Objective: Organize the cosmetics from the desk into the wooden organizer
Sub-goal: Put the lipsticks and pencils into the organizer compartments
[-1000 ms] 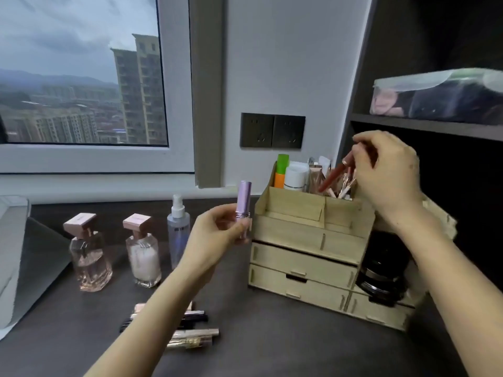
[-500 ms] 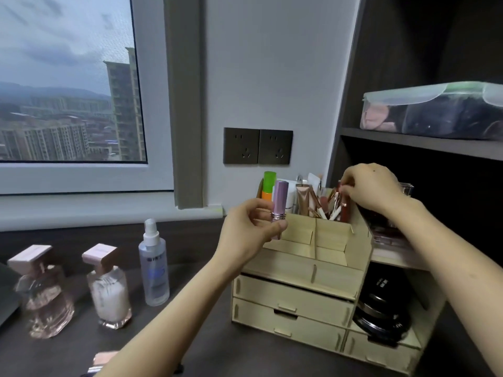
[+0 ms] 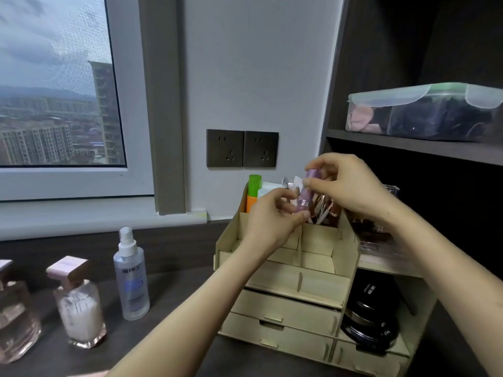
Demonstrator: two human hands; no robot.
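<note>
A pale wooden organizer (image 3: 288, 308) with drawers stands on the dark desk, its back compartments holding several tubes and a green-and-orange tube (image 3: 253, 191). Above its top compartments a purple lipstick tube (image 3: 307, 191) is held upright between both hands. My left hand (image 3: 269, 221) grips its lower end. My right hand (image 3: 348, 186) pinches its upper end. On the desk to the left stand a clear spray bottle (image 3: 132, 276) and a pink-capped bottle (image 3: 79, 303), with another pink bottle (image 3: 13, 317) at the frame edge.
A black round jar (image 3: 373, 314) fills the organizer's right-hand open shelf. A dark shelf unit at right carries a lidded plastic box (image 3: 424, 112). Two wall sockets (image 3: 242, 148) sit behind the organizer. A window fills the left.
My right hand left the tubes in the back compartment and came onto the purple lipstick's top. My left hand carried the lipstick right, over the organizer. The view moved closer.
</note>
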